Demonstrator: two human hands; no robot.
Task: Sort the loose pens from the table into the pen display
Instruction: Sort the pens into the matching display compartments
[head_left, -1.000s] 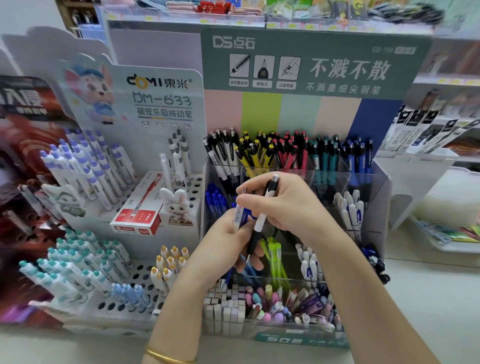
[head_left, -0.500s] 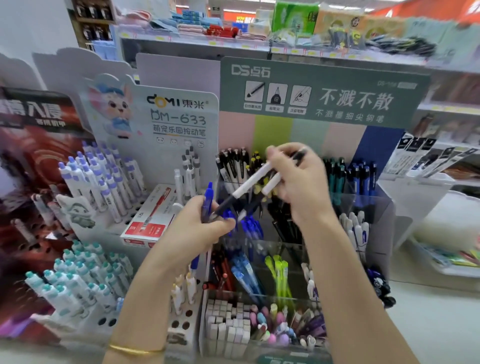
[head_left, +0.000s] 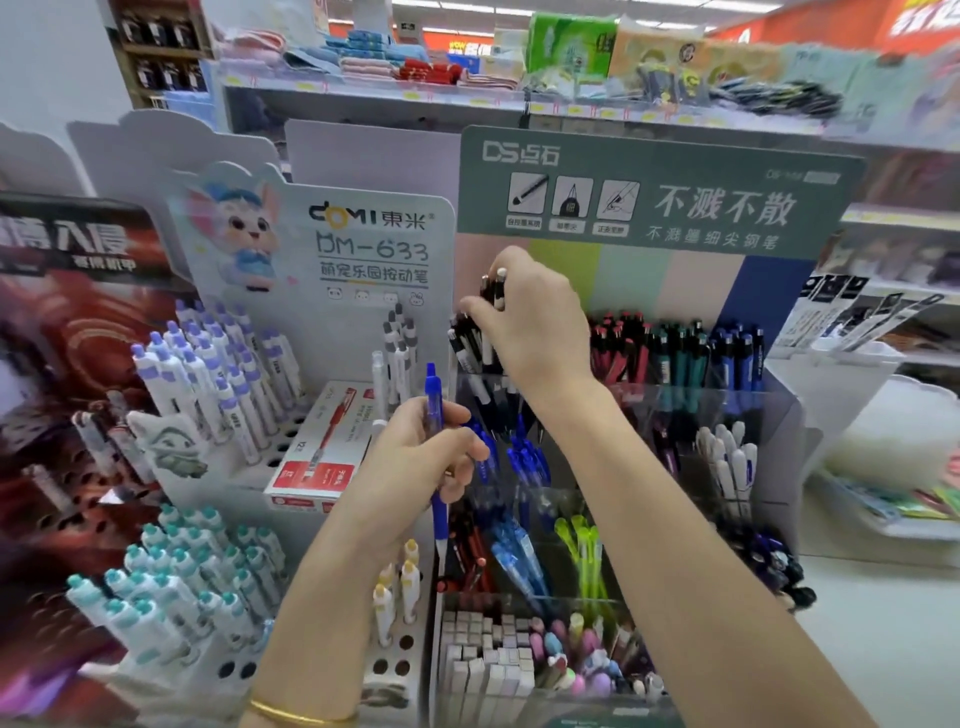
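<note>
The pen (head_left: 432, 391) in the left fingers (head_left: 457, 448) is blue. The two pens (head_left: 493, 289) in the right fingers (head_left: 480, 318) are black and white. Thin pens (head_left: 583, 546) below them are green.

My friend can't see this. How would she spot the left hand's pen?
Find the green-topped clear plastic pen display. At its left edge, the left hand grips a translucent blue plastic click pen upright. Unlike neighbouring blue pens, it sits in no compartment.

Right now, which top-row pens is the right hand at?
The black pens, leftmost: the right hand grips a pen pair above them. Red pens, teal pens, blue pens stand rightward.
</note>
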